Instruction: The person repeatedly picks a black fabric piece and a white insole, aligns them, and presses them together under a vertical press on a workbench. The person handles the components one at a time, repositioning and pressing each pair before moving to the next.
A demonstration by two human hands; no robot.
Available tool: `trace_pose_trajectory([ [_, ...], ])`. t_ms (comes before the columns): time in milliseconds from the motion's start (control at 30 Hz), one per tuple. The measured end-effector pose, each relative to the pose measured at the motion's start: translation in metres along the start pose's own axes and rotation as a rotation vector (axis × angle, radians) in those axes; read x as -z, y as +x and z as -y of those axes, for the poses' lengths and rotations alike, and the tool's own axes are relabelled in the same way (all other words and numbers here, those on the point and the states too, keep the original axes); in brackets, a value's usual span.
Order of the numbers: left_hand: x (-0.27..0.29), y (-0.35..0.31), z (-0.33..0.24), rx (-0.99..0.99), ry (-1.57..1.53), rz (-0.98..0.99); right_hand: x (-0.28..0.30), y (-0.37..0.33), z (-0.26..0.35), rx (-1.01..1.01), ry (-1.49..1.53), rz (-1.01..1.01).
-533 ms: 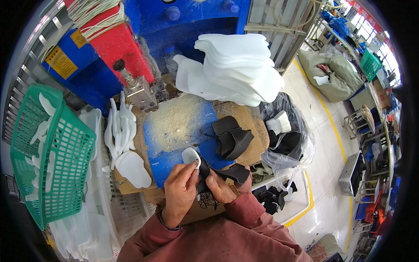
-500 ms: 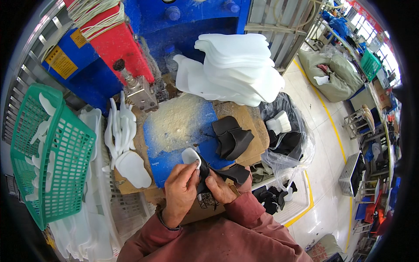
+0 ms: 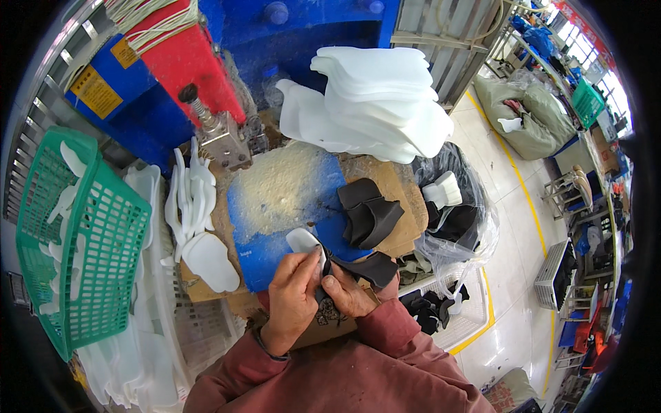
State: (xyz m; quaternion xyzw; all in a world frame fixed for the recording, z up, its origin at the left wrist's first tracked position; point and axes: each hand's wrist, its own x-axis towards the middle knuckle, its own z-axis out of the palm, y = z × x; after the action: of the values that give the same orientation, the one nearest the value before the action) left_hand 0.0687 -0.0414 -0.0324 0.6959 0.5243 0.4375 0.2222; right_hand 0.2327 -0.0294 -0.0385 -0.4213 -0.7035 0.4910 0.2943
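Note:
My left hand (image 3: 292,297) pinches a white insole-shaped foam piece (image 3: 301,239) together with the edge of a black sheet piece (image 3: 376,268) lying against it. From the other side my right hand (image 3: 350,296) grips the black piece, whose free end sticks out to the right past my fingers. Part of both pieces is hidden by my fingers. Just beyond my hands, bent black pieces (image 3: 370,215) lie stacked on cardboard, beside a blue board (image 3: 256,256) covered in pale dust. Left of the board, several white shaped pieces (image 3: 210,261) are piled up.
A tall stack of white foam pieces (image 3: 372,110) stands at the back. To the left is a green basket (image 3: 110,227); behind the board rises a red and blue machine (image 3: 179,65). A plastic-lined bin (image 3: 461,220) and a white crate (image 3: 478,310) flank the right side.
My left fingers have shifted slightly to the right on the white piece and curl closer to the black one. My right hand keeps its hold on the black piece.

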Motion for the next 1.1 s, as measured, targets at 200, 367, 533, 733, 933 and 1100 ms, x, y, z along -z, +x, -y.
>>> trace_pose_trajectory([
  [200, -0.004, -0.004, 0.002, -0.063, 0.150, 0.001, -0.001, 0.005, -0.012, 0.095, -0.320, -0.035],
  [367, -0.010, 0.003, 0.003, -0.087, 0.093, 0.052, -0.025, 0.008, -0.035, 0.108, 0.109, -0.182],
  [533, -0.011, 0.004, 0.005, 0.100, -0.285, 0.014, -0.033, -0.013, -0.070, -0.357, 0.957, -0.445],
  [733, 0.011, -0.012, 0.036, 0.630, -0.548, -0.012, -0.024, -0.030, -0.142, -0.282, 1.165, -0.443],
  [933, 0.005, -0.018, 0.043, 0.608, -0.616, -0.005, -0.030, -0.038, -0.147, -0.274, 1.269, -0.474],
  [1100, 0.010, -0.019, 0.042, 0.661, -0.623, 0.015, -0.026, -0.035, -0.132, -0.244, 1.081, -0.320],
])
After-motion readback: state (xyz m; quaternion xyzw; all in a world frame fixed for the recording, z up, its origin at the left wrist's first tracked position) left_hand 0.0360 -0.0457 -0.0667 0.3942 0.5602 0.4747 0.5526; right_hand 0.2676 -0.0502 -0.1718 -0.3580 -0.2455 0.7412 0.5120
